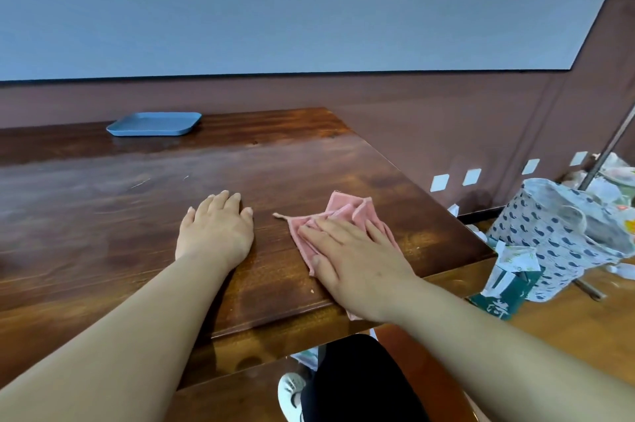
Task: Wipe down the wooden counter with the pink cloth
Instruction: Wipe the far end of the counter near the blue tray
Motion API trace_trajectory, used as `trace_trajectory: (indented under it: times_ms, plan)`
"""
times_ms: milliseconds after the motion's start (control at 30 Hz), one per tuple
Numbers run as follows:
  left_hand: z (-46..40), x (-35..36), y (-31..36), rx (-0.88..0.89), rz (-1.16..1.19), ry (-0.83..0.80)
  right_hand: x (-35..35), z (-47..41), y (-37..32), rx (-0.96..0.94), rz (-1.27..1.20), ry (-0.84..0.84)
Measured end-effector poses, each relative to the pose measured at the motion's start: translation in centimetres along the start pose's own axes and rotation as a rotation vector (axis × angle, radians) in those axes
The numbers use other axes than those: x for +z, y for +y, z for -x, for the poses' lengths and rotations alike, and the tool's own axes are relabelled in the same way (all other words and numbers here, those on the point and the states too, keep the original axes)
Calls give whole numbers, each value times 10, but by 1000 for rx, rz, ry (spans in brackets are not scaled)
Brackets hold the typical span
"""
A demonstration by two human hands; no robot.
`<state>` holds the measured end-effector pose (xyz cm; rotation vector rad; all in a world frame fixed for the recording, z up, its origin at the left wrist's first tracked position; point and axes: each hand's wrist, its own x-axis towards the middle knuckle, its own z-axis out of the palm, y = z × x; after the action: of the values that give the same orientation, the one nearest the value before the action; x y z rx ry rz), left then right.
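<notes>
The right hand [357, 260] lies flat with straight fingers on the pink cloth [347, 215] on the wooden counter [137, 208], and the left hand [214, 229] rests flat beside it, holding nothing.

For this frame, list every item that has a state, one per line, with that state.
Pink cloth: crumpled, flat on the counter under the right hand.
Right hand: fingers straight, pressing the cloth down.
Left hand: palm down, resting on bare wood, holding nothing.
Wooden counter: bare and glossy over most of its top.
Blue tray: empty, lying flat at the far edge.
Patterned bag: open, on the floor beside the counter.
</notes>
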<state>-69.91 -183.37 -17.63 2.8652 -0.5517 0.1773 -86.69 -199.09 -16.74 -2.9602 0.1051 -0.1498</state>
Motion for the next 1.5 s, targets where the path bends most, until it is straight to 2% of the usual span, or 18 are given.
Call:
trace_trajectory:
  times_ms: [167, 333, 467, 567, 767, 900, 967, 1033, 1100, 1200, 1333, 1400, 1500]
  plan:
    - [1, -2, 1, 6, 7, -12, -15, -29, -3, 72, -1, -65]
    - [-1, 1, -1, -3, 19, -12, 5, 7, -14, -105, 0, 5]
    - [-1, 0, 0, -6, 16, -14, -10, -18, -16, -62, 4, -90]
    - [-1, 0, 0, -2, 5, -5, -14, -30, -22, -12, 5, -82]
    - [-2, 3, -2, 2, 26, -8, 2, 0, -25, -149, -17, -51]
    - [1, -5, -3, 13, 65, -27, -11, -30, -27, -71, -8, -93]
    - [2, -15, -9, 40, 156, -39, -10, -35, -31, -51, 12, -93]
    - [5, -26, -24, 49, 197, -12, -2, -24, -33, -123, 31, -89]
    - [5, -36, -38, 57, 132, 45, 3, -7, -26, -233, 39, -59]
    - [6, -46, -64, -47, 76, 56, -1, -12, -20, -249, 26, -69]
    - [11, -46, -87, -207, 74, 32, -5, -45, -29, -55, 51, -81]
    - [14, -42, -95, -204, 35, 14, -2, -43, -34, -79, 47, -86]
    - [21, -32, -103, -161, 0, -4, 7, -12, -38, -213, 11, -61]
